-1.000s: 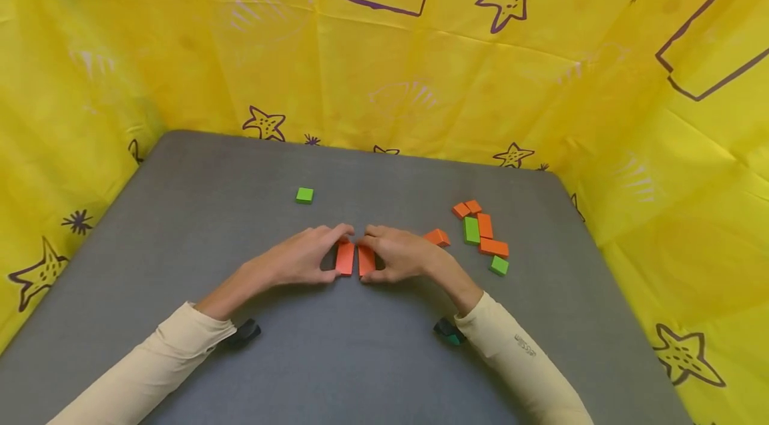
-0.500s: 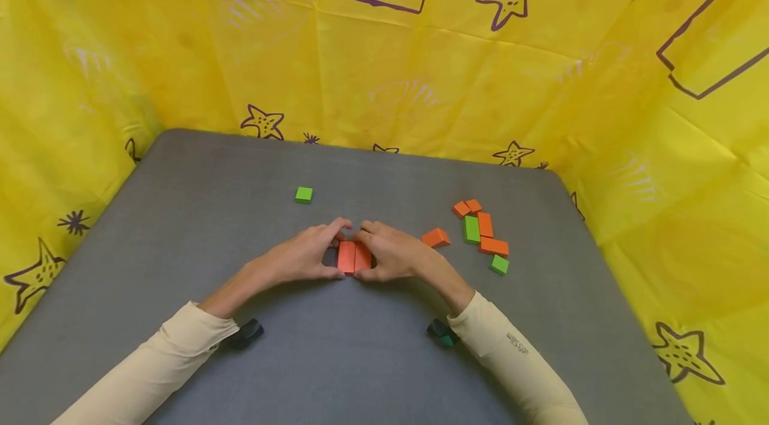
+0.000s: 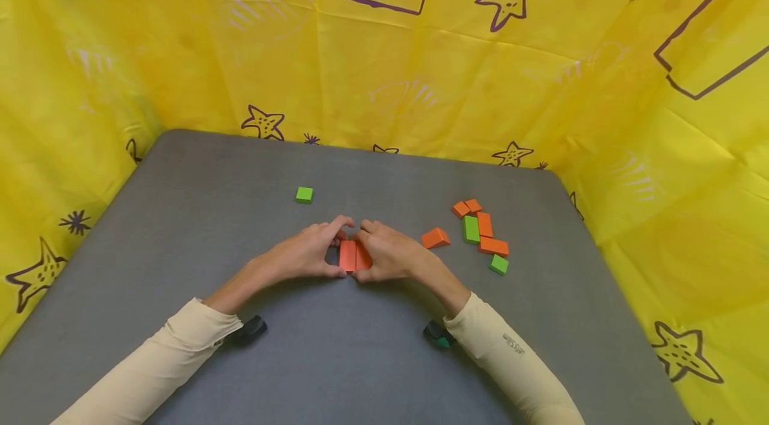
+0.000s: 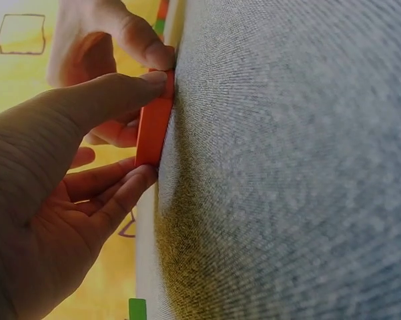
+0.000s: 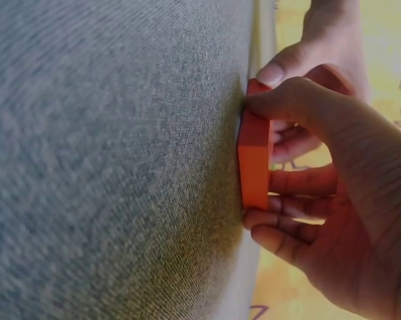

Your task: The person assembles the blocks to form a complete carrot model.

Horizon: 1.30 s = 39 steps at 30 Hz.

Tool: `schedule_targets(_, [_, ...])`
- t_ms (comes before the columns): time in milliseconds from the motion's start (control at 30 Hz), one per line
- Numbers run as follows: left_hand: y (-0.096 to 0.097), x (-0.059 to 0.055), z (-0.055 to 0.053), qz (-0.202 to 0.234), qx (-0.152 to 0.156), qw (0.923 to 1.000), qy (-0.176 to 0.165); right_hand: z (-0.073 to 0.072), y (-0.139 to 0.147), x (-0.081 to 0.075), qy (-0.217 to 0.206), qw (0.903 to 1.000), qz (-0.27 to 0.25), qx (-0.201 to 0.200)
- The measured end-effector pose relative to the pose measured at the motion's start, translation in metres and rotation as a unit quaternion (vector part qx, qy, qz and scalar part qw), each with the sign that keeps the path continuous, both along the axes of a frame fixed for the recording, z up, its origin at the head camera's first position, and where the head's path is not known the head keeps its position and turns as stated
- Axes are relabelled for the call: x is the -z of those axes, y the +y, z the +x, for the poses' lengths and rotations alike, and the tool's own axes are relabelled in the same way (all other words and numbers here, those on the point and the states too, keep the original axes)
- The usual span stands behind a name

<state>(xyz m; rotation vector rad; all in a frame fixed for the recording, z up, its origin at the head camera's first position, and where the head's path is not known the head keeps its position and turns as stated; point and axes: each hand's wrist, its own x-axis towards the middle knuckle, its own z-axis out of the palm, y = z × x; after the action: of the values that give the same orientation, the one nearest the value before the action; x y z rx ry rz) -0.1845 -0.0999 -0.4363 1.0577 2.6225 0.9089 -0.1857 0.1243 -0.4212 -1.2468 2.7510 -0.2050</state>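
Observation:
Two orange rectangular blocks lie side by side on the grey table, long sides together. My left hand point(image 3: 306, 253) grips the left orange block point(image 3: 348, 256), thumb at its near end and fingers at the far end. In the same way my right hand point(image 3: 393, 253) holds the right orange block point(image 3: 362, 259), partly covering it. From the left wrist view, the left thumb point(image 4: 130, 90) presses on the end of the left block. The right wrist view shows the right thumb point(image 5: 287, 100) on the right block's near end, with the fingers curled at its far end.
A small green block point(image 3: 304, 195) lies alone beyond the left hand. Right of the hands is a loose orange block point(image 3: 435, 238), then a cluster of several orange blocks point(image 3: 494, 247) and green blocks point(image 3: 471, 229). Yellow patterned cloth point(image 3: 384, 78) walls the grey table point(image 3: 360, 358).
The gap between the two orange blocks has closed; the right hand slid its block left against the other. Over the last half second the hands have barely moved.

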Motion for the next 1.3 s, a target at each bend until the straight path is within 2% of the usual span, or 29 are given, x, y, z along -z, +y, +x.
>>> schedule_targets(167, [-0.001,0.002,0.000,0.001,0.001,1.0000,0.002,0.001,0.001,0.002,0.003,1.0000,-0.004,0.005])
schedule_targets(367, [-0.001,0.004,0.003,-0.002,0.011,0.9998,0.019,0.007,0.013,-0.002,-0.036,0.9989,-0.017,0.026])
schedule_targets(433, [0.000,0.004,0.005,-0.013,0.019,0.9992,0.033,0.011,0.023,-0.006,-0.041,0.9979,-0.022,0.045])
schedule_targets(567, [0.001,0.002,0.010,-0.034,0.036,0.9959,0.076,0.018,0.057,-0.020,-0.004,0.9931,-0.051,0.105])
schedule_targets(667, [0.002,-0.001,0.012,-0.038,0.054,0.9915,0.112,0.022,0.090,-0.030,0.031,0.9804,-0.079,0.178])
schedule_targets(733, [0.002,-0.002,0.013,-0.040,0.067,0.9877,0.136,0.024,0.114,-0.034,0.040,0.9659,-0.068,0.247])
schedule_targets(867, [0.004,-0.002,0.012,-0.049,0.083,0.9817,0.165,0.025,0.156,-0.033,0.019,0.9249,0.023,0.379])
schedule_targets(933, [0.005,-0.003,0.013,-0.056,0.083,0.9804,0.170,0.025,0.170,-0.029,-0.009,0.9062,0.062,0.418])
schedule_targets(967, [0.005,-0.003,0.013,-0.059,0.082,0.9801,0.171,0.024,0.176,-0.027,-0.021,0.9004,0.071,0.429])
schedule_targets(1100, [0.005,-0.003,0.014,-0.064,0.080,0.9802,0.169,0.022,0.189,-0.019,-0.069,0.8904,0.059,0.446])
schedule_targets(1200, [0.007,-0.001,0.014,-0.059,0.079,0.9809,0.168,0.023,0.194,-0.016,-0.096,0.8873,0.040,0.449])
schedule_targets(1300, [0.010,0.002,0.014,-0.049,0.075,0.9813,0.171,0.023,0.196,-0.017,-0.106,0.8865,0.026,0.450])
